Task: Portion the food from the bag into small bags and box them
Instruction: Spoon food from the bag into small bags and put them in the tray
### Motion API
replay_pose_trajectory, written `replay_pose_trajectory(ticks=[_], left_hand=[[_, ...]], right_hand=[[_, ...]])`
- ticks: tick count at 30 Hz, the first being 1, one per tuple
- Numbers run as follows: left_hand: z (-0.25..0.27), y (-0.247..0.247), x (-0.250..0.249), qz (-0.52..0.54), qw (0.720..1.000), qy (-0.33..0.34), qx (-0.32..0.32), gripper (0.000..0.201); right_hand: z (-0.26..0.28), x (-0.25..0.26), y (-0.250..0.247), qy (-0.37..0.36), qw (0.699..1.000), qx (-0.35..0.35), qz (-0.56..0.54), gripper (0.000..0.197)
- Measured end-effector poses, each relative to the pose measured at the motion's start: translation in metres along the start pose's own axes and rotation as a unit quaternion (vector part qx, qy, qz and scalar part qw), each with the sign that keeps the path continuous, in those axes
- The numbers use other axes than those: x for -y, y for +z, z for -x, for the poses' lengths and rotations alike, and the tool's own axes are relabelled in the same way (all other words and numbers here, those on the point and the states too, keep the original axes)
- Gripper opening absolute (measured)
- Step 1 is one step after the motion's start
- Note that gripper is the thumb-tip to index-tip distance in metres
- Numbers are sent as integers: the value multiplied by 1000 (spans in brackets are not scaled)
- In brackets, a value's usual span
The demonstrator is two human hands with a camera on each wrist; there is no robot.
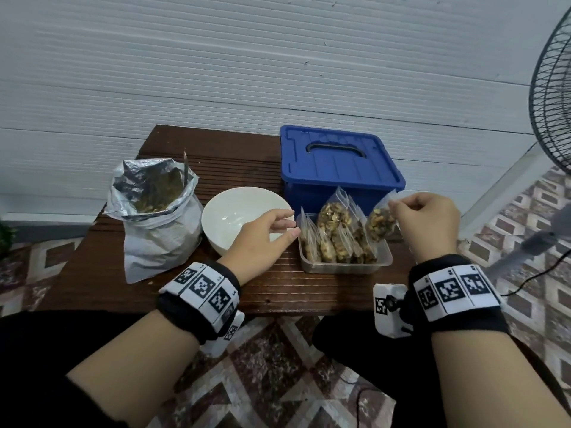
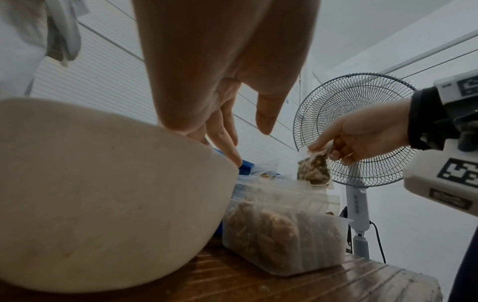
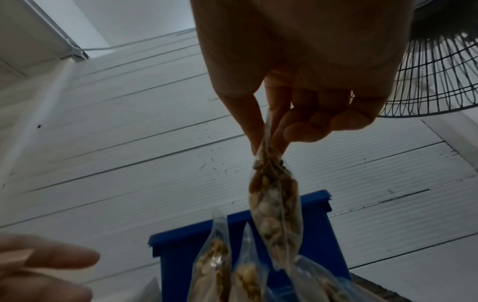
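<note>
White ribbed wall panels back my low wooden counter (image 1: 173,291), with patterned floor tiles below and a standing fan (image 2: 354,130) to my right. On the counter sit the blue lidded box (image 1: 336,168), the open foil bag (image 1: 154,208), the white bowl (image 1: 234,211) and the clear tray (image 1: 343,265) of filled bags. My right hand (image 1: 426,220) has its grip pinched on a filled small bag (image 1: 380,227) by its top, above the tray's right end; I should lower it upright into the gap. My left hand (image 1: 262,239) hovers released beside the tray.
</note>
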State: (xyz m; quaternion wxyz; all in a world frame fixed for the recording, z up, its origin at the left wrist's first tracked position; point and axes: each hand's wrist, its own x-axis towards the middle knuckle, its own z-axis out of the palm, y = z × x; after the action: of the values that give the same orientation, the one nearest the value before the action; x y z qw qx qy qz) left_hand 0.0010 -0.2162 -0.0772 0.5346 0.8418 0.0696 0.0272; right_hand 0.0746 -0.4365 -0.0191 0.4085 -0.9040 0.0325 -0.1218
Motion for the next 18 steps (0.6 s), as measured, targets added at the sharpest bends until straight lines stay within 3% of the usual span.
replay_pose_trajectory(ticks=[9, 12, 16, 18], left_hand=[[-1, -3, 1, -13, 1000, -2, -4, 38], [-2, -6, 4, -11, 1000, -2, -13, 36], [-7, -13, 7, -1, 999, -1, -43, 34], [-9, -16, 8, 1, 998, -7, -55, 33]], right_hand=[[-1, -13, 22, 18, 999, 18, 22, 18], [2, -13, 28, -3, 999, 20, 45, 15], [2, -7, 27, -51, 996, -34, 68, 15], [2, -7, 28, -56, 994, -14, 90, 15]])
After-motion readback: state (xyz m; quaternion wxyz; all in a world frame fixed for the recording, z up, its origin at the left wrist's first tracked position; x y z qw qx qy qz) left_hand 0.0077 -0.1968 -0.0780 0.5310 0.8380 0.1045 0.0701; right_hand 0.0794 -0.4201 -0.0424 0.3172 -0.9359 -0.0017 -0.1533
